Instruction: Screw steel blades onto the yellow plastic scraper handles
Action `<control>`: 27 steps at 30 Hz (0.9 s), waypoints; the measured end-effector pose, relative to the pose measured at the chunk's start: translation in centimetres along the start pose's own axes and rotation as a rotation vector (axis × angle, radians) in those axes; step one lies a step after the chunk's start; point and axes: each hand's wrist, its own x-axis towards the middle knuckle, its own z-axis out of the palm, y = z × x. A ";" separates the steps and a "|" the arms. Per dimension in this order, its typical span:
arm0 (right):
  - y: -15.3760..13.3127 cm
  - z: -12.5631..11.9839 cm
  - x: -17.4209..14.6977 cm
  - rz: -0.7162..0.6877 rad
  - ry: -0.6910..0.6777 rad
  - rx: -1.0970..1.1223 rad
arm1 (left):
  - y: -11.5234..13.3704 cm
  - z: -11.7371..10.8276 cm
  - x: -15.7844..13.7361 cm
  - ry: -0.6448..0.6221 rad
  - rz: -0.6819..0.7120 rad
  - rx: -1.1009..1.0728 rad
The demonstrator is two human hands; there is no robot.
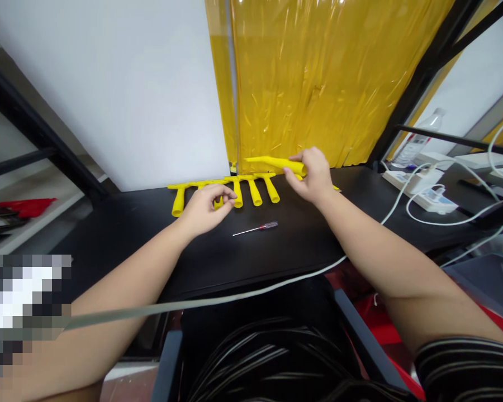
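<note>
My right hand (312, 173) is closed around the wide end of a yellow plastic handle (272, 162), raised above the desk. The handle's thin, tapered end points left. My left hand (207, 207) hovers near a row of similar yellow T-shaped plastic handles, fingers loosely curled and thumb apart, with nothing visible in it. Among the row are a handle at the left end (178, 202) and one at the right (271, 188); their hollow round ends face me. My left hand hides part of the row. A small screwdriver (255, 228) lies in front, its dark grip to the right.
The black desk (218, 265) backs onto a white panel (151, 100) and a yellow plastic curtain (318, 84). At the right are a white power strip (421, 192), loose cables and a clear bottle (419, 139). A pale cable (243, 293) crosses before the desk edge.
</note>
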 end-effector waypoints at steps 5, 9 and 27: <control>-3.5 0.0 -0.1 -0.487 0.062 0.106 | 2.9 1.1 1.4 -0.049 -0.316 -0.726; -6.0 0.8 0.0 -0.653 -0.085 0.196 | 4.9 1.7 2.6 0.010 -0.489 -0.988; -4.8 -2.5 1.5 -0.103 -1.267 0.459 | -1.1 -1.3 1.0 -0.378 -0.279 -0.288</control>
